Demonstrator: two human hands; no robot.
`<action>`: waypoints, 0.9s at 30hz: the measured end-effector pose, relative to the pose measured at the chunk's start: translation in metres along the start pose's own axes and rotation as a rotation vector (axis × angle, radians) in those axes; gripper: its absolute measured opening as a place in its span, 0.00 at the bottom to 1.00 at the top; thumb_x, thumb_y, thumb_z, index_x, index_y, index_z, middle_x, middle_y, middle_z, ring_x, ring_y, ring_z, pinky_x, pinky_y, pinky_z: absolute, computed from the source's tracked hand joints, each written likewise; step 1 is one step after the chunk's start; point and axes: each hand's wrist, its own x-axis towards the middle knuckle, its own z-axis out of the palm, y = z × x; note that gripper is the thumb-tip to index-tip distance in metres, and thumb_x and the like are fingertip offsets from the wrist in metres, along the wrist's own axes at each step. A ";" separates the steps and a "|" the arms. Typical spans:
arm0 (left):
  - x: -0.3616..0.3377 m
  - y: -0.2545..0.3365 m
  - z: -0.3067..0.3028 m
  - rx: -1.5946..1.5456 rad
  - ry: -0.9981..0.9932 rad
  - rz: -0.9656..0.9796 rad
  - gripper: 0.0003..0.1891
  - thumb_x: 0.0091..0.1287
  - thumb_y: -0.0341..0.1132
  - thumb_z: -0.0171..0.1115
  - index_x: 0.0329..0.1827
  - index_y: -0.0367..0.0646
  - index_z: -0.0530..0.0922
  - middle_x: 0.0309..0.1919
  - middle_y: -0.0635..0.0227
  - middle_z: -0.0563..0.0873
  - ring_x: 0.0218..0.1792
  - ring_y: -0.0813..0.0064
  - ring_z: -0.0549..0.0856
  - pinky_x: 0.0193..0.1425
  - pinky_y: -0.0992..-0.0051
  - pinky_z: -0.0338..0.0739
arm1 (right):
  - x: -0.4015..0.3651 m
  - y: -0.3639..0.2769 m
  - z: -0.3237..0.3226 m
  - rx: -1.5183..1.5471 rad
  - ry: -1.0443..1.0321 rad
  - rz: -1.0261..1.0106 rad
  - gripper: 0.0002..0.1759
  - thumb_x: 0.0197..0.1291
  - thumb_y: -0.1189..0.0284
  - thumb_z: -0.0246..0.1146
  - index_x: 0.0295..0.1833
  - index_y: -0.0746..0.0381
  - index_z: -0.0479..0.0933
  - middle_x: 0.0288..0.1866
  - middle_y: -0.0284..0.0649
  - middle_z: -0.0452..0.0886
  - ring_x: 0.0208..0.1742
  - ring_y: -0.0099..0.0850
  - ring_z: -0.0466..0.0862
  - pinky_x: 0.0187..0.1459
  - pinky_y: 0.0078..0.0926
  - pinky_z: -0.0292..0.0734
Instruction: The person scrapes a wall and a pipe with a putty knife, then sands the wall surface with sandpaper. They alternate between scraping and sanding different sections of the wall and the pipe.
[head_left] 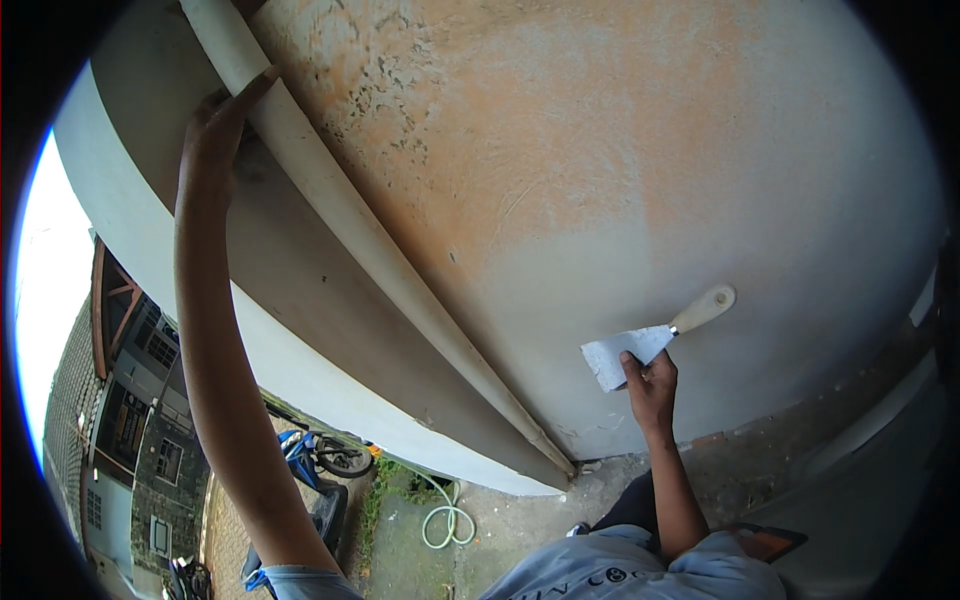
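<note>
Patchy orange-and-white plaster wall (pixel 560 180) fills the upper right of the view. Along its left side, a long, round off-white pipe (pixel 355 222) slants down to the ground, the left hand (pixel 214 125) curled around its upper part. Before the wall, the right hand (pixel 652 388) pinches the whitish flat blade of a pale-handled scraper (pixel 630 355), handle pointing up and right.

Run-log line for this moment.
left hand: on long off-white pipe | right hand: holding pale-handled scraper by white-coated blade | wall: pale grey, orange patches
</note>
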 end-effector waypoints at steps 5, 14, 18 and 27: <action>-0.003 0.004 0.000 -0.031 -0.047 -0.053 0.43 0.49 0.58 0.68 0.60 0.32 0.69 0.52 0.51 0.78 0.55 0.61 0.76 0.53 0.60 0.72 | 0.000 0.004 -0.002 -0.011 -0.014 0.007 0.12 0.60 0.71 0.61 0.45 0.69 0.73 0.34 0.38 0.78 0.34 0.24 0.78 0.38 0.23 0.75; -0.013 0.005 0.004 0.220 0.030 0.063 0.39 0.52 0.57 0.67 0.57 0.32 0.72 0.40 0.56 0.84 0.34 0.69 0.86 0.35 0.72 0.82 | 0.000 0.002 -0.001 -0.015 -0.015 0.000 0.12 0.61 0.72 0.61 0.45 0.69 0.73 0.34 0.39 0.78 0.34 0.24 0.78 0.37 0.23 0.75; -0.021 0.017 0.001 0.235 0.005 0.056 0.40 0.51 0.57 0.68 0.55 0.29 0.72 0.40 0.53 0.84 0.36 0.67 0.86 0.36 0.70 0.82 | -0.001 -0.001 0.001 -0.015 -0.024 -0.019 0.11 0.61 0.73 0.60 0.45 0.69 0.73 0.34 0.39 0.79 0.35 0.25 0.79 0.37 0.23 0.75; 0.010 -0.007 -0.012 0.330 -0.081 0.090 0.41 0.53 0.57 0.65 0.59 0.31 0.67 0.48 0.52 0.77 0.48 0.65 0.79 0.50 0.69 0.75 | -0.003 -0.002 0.004 -0.001 -0.049 0.012 0.12 0.61 0.73 0.60 0.46 0.69 0.73 0.36 0.39 0.79 0.36 0.24 0.78 0.38 0.24 0.75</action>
